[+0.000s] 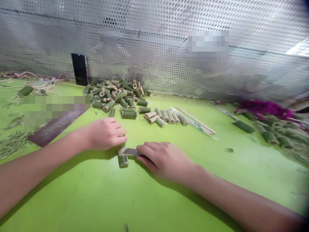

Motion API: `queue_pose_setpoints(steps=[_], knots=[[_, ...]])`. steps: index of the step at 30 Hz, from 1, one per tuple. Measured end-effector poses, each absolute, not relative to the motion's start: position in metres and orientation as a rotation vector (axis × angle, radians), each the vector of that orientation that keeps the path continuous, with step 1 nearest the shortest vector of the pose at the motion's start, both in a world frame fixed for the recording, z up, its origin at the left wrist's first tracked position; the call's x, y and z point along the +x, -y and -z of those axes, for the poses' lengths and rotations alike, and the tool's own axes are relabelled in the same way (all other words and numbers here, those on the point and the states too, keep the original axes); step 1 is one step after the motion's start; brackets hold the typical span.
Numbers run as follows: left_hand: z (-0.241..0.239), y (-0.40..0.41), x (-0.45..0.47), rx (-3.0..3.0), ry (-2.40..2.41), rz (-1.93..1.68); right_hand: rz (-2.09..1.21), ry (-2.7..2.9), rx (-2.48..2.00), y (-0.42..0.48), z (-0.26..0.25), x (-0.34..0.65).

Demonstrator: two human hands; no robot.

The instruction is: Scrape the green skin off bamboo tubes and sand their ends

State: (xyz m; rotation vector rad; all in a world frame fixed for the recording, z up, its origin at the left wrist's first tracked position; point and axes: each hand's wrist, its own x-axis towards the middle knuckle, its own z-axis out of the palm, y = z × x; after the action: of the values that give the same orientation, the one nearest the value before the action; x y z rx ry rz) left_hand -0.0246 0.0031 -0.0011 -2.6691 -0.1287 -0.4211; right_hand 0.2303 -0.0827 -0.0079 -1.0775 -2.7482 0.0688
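- Stretching across the whole lower frame is a bright green worktop, smooth and bare in the foreground and littered further back.
- Behind it, along the top of the frame, a perforated metal screen closes off the room. A dark phone leans upright against it at upper left.
- At left centre a broad cleaver blade lies flat, with pale green shavings scattered beside it at the left edge.
- The left hand, just left of centre, has its fingers curled tight into a loose fist. They press down on the upper end of a short bamboo section, which lies on the worktop at the middle of the frame.
- The right hand, just right of centre, lies low with its fingers closed flat on a small metal blade. The blade's tip rests against the side of that same section.
- Nothing here sits in a bin. A loose pile of green bamboo pieces is heaped on the worktop at upper centre, near the phone.
- Just right of the pile is a short row of paler, peeled pieces, with thin strips beside them.
- At the right edge, more green pieces lie blurred below a clump of purple material.
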Motion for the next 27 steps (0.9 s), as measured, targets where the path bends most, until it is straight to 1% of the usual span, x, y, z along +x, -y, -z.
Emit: queue_pose_setpoints(steps=[4,6,9,12,14,15,16,17,19,24,27], knots=[[-0.005,-0.005,-0.030,-2.549,0.089,0.617,-0.074,2.744,-1.066,0.082,0.009,0.231],[-0.006,-0.006,-0.035,-2.667,0.308,0.814,-0.082,2.740,-1.070,0.082,0.010,0.231],[-0.008,-0.007,-0.039,-2.994,0.984,1.095,-0.101,2.738,-1.072,0.082,0.010,0.231],[-0.014,-0.010,-0.037,-3.353,1.778,1.231,-0.112,2.741,-1.068,0.082,0.009,0.231],[-0.018,-0.012,-0.034,-3.470,2.469,1.216,-0.113,2.740,-1.065,0.082,0.009,0.231],[-0.019,-0.012,-0.033,-3.435,2.812,1.156,-0.113,2.738,-1.064,0.082,0.009,0.231],[-0.020,-0.012,-0.032,-3.376,3.039,1.068,-0.111,2.736,-1.061,0.082,0.009,0.231],[-0.020,-0.012,-0.031,-3.334,3.155,0.976,-0.109,2.733,-1.058,0.083,0.009,0.231],[-0.019,-0.011,-0.031,-3.341,3.116,0.804,-0.103,2.729,-1.052,0.083,0.009,0.231],[-0.016,-0.006,-0.029,-3.441,2.730,0.178,-0.139,2.731,-1.047,0.083,0.008,0.230],[-0.015,-0.002,-0.026,-3.533,2.629,0.116,-0.146,2.734,-1.066,0.083,0.008,0.230]])
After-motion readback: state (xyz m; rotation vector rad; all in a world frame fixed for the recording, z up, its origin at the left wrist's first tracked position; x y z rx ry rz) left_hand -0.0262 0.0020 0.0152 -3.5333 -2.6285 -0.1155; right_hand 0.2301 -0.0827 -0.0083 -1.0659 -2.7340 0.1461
